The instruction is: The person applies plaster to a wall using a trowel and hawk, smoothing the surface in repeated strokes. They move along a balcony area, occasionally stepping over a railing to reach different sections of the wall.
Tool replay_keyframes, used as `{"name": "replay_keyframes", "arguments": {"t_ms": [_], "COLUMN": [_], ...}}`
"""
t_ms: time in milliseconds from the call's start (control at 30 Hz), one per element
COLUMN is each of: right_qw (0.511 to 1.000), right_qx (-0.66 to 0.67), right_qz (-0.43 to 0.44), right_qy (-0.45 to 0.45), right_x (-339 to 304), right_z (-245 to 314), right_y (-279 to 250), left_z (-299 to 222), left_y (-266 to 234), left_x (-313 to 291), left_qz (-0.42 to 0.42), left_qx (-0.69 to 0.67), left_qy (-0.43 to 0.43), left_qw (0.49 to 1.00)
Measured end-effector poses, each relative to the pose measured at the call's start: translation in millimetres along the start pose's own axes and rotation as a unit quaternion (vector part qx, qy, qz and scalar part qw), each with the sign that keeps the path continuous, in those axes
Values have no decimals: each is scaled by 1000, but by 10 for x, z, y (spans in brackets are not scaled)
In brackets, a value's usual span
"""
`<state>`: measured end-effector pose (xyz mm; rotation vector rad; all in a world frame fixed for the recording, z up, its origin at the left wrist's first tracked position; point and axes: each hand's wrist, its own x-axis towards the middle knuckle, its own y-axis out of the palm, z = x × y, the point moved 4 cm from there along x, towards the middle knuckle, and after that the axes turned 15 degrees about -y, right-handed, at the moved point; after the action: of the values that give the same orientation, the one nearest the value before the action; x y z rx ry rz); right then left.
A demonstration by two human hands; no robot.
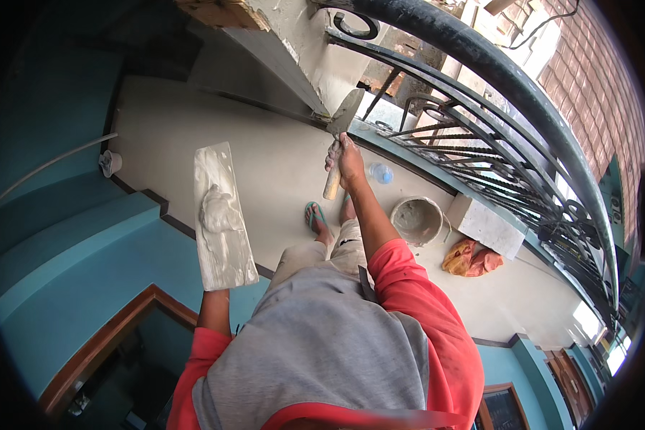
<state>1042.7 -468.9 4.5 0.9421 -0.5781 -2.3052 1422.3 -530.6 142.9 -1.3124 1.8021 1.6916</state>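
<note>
My right hand is closed round the pale wooden handle of a trowel. Its grey blade points away from me, near the lower corner of a plastered wall end. On my left, a long rectangular mortar board is held up by my left arm, which runs beneath it. The board hides my left hand and its fingers. Wet grey mortar is heaped in the board's middle and smeared over its face.
A mortar-filled bucket stands on the floor at right, near a clear bottle, a pale block and an orange-red bag. A dark metal railing curves along the right. Teal steps and a small white pail are left.
</note>
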Motion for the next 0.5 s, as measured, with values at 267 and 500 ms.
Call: {"name": "replay_keyframes", "arguments": {"t_ms": [267,500], "right_qw": [982,682], "right_qx": [-33,-480], "right_qz": [180,442], "right_qy": [-43,-331], "right_x": [-668,-1223], "right_z": [316,1118], "right_y": [136,1117], "left_z": [115,414], "left_y": [410,1209], "left_x": [36,125], "left_qz": [-21,-80], "left_qx": [6,51], "left_qy": [9,24], "left_qw": [1000,995]}}
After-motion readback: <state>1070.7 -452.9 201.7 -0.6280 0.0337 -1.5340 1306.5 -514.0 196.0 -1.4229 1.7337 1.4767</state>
